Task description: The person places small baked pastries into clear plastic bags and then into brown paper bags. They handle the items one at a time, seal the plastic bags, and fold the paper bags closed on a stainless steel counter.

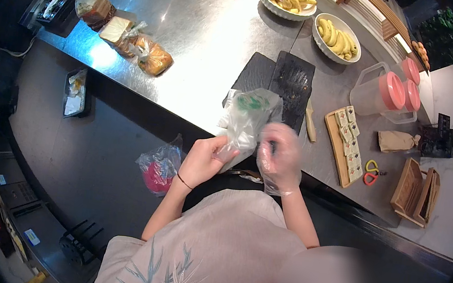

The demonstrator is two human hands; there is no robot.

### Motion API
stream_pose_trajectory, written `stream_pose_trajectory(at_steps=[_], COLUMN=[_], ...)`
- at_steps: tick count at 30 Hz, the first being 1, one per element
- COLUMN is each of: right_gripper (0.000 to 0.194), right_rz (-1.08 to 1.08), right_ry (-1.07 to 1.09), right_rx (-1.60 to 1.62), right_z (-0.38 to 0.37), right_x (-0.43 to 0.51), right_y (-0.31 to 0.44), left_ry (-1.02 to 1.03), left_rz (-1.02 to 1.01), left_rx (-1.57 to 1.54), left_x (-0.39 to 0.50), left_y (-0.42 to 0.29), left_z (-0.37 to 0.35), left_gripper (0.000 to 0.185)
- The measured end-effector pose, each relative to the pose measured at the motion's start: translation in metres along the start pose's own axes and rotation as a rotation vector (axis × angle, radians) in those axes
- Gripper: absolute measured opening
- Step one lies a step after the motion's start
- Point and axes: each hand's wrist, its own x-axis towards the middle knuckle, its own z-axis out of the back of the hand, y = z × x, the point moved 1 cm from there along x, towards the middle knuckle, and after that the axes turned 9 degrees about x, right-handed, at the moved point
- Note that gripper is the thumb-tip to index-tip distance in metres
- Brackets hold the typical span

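Observation:
My left hand [204, 158], bare, grips the lower end of a clear plastic bag [247, 120] that bears green print. The bag lies over the near ends of two dark slate boards [290, 88]. Just right of the bag is my right hand [280, 158], in a clear disposable glove and blurred; its fingers are curled, and whether they hold anything cannot be told. A knife with a pale handle [311, 122] lies along the boards' right side. Farther right, a wooden tray [336, 148] carries small printed packets [348, 131].
Bagged bread loaves [154, 57] stand at the left of the steel counter [189, 31]. Bowls of bananas [337, 38] sit at the back. Pink-lidded pitchers [370, 93], scissors [371, 174] and a wooden box [409, 191] are on the right. Below the counter's edge hangs a plastic bag with something pink [158, 173].

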Motion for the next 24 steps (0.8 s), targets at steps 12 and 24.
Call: stream_pose_trajectory(at_steps=[12,24], right_gripper=[0.041,0.110], right_rz=[-0.551,-0.747], right_ry=[0.953,0.964], right_rx=[-0.160,-0.712], right_z=[-0.083,-0.051], right_x=[0.006,0.027], right_y=[-0.039,-0.054], left_ry=[0.040,-0.478], left_rz=[-0.140,-0.051], left_rx=[-0.301,0.303], left_x=[-0.021,-0.008], left_y=[0.006,0.097], left_z=[0.037,0.068], left_gripper=[0.014,0.023])
